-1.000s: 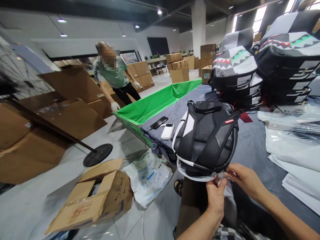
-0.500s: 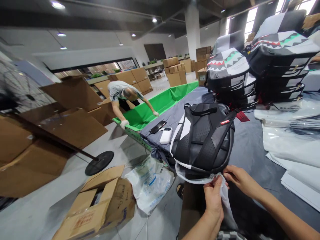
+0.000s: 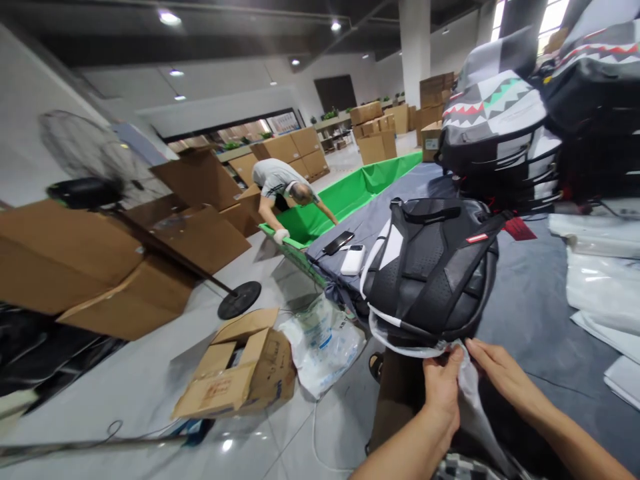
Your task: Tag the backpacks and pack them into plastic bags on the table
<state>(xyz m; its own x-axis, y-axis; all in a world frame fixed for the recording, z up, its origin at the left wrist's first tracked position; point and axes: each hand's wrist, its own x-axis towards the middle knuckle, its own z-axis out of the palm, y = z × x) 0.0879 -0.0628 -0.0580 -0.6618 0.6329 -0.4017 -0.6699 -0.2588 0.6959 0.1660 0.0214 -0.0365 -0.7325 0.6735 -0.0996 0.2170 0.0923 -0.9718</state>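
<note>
A black backpack [image 3: 433, 267] with white panels lies straps-up on the grey cloth-covered table, its bottom edge towards me. Thin whitish plastic, apparently a plastic bag [image 3: 469, 383], gathers at this near edge and hangs down towards my lap. My left hand [image 3: 444, 383] is closed round the gathered plastic just below the backpack. Close by on the right, my right hand [image 3: 493, 363] pinches the same plastic with thumb and fingers. A red tag [image 3: 519, 229] sticks out beside the right strap. To the left of the backpack lie a white power bank [image 3: 353, 260] and a black phone [image 3: 339, 243].
Stacked backpacks [image 3: 500, 127] stand at the back right, with flat plastic bags [image 3: 600, 280] in front of them. A co-worker [image 3: 280, 187] bends over a green-lined bin [image 3: 345, 203]. On the floor are an opened carton [image 3: 240, 373], a plastic sack [image 3: 325, 343] and a standing fan [image 3: 240, 300].
My view has swung left, so everything sits further right in the picture. Both hands keep hold of the plastic, and more of its hanging length shows. The backpack stays on the table.
</note>
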